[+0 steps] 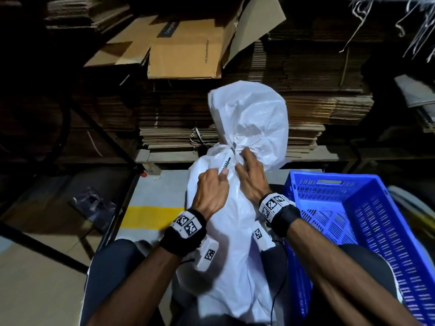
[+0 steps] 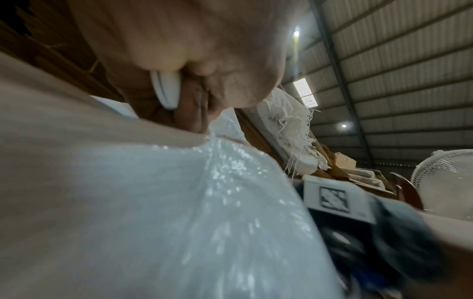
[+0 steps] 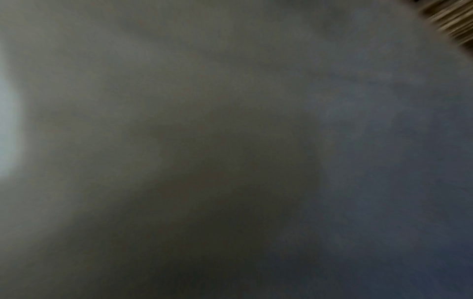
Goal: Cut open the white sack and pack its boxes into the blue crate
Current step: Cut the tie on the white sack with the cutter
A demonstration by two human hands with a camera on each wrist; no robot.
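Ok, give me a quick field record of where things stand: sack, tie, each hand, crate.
sack: white sack upright between the knees, neck still tied
tie: dark cable tie cinched round the neck, toothed tail pointing down
left hand: left hand grips a white-handled tool by the tie's tail
right hand: right hand fingers pinch the sack neck at the tie
crate: blue crate right of the sack, no boxes visible inside
right wrist view: blurred, unreadable

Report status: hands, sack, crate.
Left hand holds a cutter at the tied neck; right hand grips the neck. White sack still tied. Blue crate holds no boxes.
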